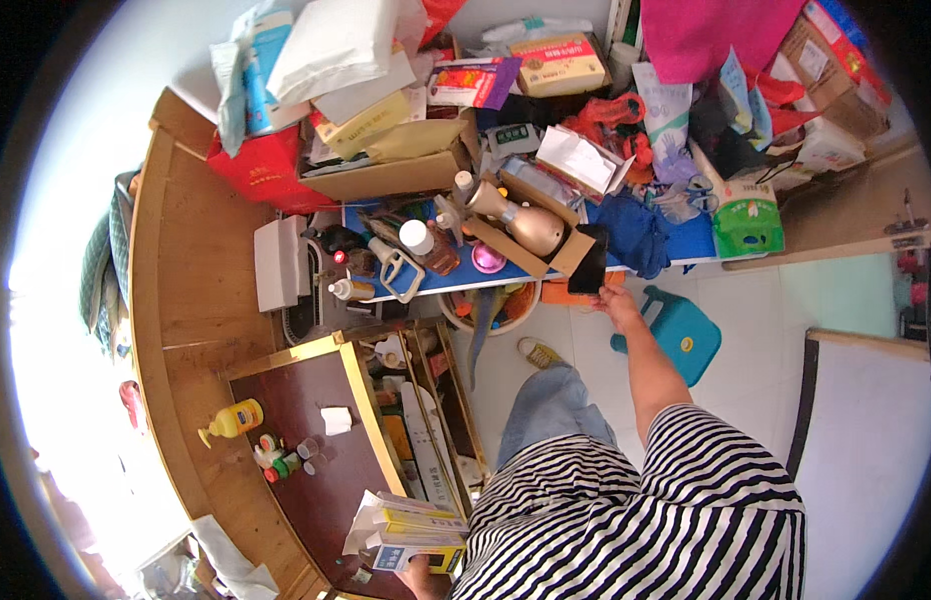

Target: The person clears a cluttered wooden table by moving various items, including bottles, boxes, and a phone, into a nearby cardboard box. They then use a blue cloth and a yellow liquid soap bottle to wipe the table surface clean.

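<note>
At the lower left, my left hand (418,576) grips several small cardboard boxes (417,529), white, yellow and blue, just above the dark red cabinet top (308,397). My right arm reaches forward to the blue table (465,271). There my right hand (617,306) pinches the near corner of a black flat thing, which looks like a smartphone (589,262). Beside it, an open brown carton (573,255) holds a gold-coloured appliance (534,227). A white-capped bottle (434,251) and a pink round object (488,257) lie to its left.
Below the table edge are a basket (537,306) and a teal plastic stool (679,337) on the tiled floor. A yellow pump bottle (237,420) and small bottles (282,463) are on the cabinet, above its open drawers (454,405). Boxes and bags crowd the table's back.
</note>
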